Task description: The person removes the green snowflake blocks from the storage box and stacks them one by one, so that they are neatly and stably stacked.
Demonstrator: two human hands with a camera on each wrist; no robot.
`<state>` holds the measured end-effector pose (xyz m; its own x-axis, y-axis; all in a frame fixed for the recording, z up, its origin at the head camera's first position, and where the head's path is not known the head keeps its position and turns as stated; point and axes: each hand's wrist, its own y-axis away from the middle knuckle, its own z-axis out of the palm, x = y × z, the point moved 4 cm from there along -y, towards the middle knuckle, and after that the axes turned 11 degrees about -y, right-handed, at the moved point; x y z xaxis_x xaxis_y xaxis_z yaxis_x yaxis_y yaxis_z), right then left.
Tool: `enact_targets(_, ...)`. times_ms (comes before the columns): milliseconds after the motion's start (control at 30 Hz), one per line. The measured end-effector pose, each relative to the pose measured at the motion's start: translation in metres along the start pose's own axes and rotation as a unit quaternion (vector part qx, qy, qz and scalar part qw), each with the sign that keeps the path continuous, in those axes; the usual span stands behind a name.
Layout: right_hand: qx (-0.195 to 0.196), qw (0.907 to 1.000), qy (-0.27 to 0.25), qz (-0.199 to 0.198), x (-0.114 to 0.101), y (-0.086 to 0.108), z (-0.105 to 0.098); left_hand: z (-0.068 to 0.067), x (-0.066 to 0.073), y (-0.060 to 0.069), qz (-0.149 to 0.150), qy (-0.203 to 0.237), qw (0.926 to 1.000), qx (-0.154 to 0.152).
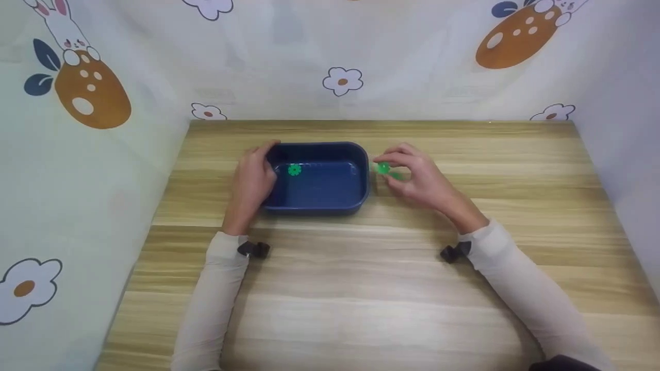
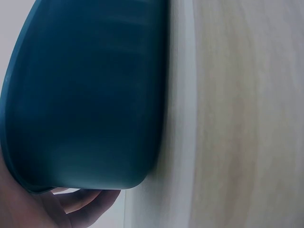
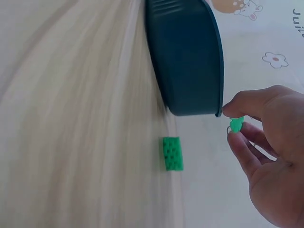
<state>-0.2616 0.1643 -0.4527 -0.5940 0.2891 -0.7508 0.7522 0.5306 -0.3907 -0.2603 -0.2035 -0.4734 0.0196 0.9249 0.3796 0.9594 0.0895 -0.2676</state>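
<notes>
A dark blue rectangular tub (image 1: pixel 314 211) stands on the table, with a green notched plastic disc (image 1: pixel 294 169) lying inside it near the left end. My left hand (image 1: pixel 252 175) grips the tub's left end; in the left wrist view its fingers (image 2: pixel 95 207) bend against the outside of the end wall. Just off the tub's right end, my right hand (image 1: pixel 420 178) pinches another green notched disc (image 1: pixel 383 168) between thumb and fingertips. On the table by that hand lies a green stack of notched pieces (image 3: pixel 173 153), mostly covered by the hand in the head view.
The wood-grain table (image 1: pixel 350 288) ends at a patterned cloth wall (image 1: pixel 278 67) behind the tub. More cloth hangs on the left and right sides. A black wrist camera (image 1: pixel 253 250) sits at the left cuff, and another black camera (image 1: pixel 456 252) at the right.
</notes>
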Motion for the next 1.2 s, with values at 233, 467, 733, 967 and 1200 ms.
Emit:
enact_targets(233, -0.024, 0.9981, -0.015, 0.054, 0.016, 0.010, -0.006, 0.000, 0.001, 0.001, -0.004, 0.000, 1.0000, -0.004)
enact_targets(467, -0.060, 0.9933, 0.015, 0.097, 0.024, 0.012, -0.008, 0.000, 0.001, 0.001, -0.002, -0.001, 1.0000, -0.005)
enact_targets(733, -0.087, 0.9912, 0.038, 0.093, 0.026, 0.014, -0.009, 0.000, 0.001, 0.001, -0.001, 0.013, 0.9999, 0.000)
enact_targets(967, -0.108, 0.9897, 0.045, 0.082, 0.026, 0.013, -0.007, -0.001, 0.001, 0.001, 0.001, 0.015, 0.9999, 0.003)
enact_targets(1200, -0.114, 0.9889, 0.048, 0.083, 0.028, 0.014, -0.007, 0.000, 0.000, 0.001, 0.001, 0.009, 1.0000, 0.002)
